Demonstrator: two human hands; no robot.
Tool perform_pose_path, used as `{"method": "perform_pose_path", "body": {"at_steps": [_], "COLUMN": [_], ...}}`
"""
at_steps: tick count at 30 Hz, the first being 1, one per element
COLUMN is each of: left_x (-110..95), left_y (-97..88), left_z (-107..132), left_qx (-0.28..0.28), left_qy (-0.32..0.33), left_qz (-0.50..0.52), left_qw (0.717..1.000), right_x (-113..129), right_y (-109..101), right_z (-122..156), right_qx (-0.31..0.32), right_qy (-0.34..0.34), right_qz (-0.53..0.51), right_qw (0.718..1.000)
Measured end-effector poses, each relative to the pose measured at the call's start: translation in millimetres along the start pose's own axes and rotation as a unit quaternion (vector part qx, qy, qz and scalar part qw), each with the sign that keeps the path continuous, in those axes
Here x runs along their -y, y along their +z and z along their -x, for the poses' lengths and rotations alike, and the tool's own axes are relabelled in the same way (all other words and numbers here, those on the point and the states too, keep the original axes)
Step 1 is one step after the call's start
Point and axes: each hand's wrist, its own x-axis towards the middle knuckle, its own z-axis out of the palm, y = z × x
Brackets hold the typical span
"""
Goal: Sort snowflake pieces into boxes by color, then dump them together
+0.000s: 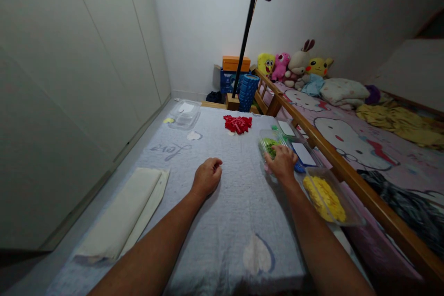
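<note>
The right hand [281, 163] is laid on the container of green pieces [269, 145] at the right edge of the blanket [222, 222]; its grip cannot be told. The left hand [207, 178] is rested loosely clenched on the blanket.

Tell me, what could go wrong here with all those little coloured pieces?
1. The right hand reaches into the clear tub of green pieces, which sits on a soft blanket; it might tip and spill.
2. The open tub of yellow pieces lies right beside that forearm, so a careless pull back could knock it.
3. The red pile lies loose on the blanket; pieces may scatter or get lost in the fabric.
</note>
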Motion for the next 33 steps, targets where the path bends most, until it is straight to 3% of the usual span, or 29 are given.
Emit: {"method": "perform_pose_path", "body": {"at_steps": [33], "left_x": [4], "left_y": [1.6], "left_z": [0], "left_qx": [-0.007], "left_qy": [0.010], "left_qz": [0.003], "left_qw": [1.000], "right_x": [-2], "right_y": [-23], "right_z": [21], "right_qx": [0.015], "right_qy": [0.029], "right_qz": [0.023], "right_qw": [0.999]}}
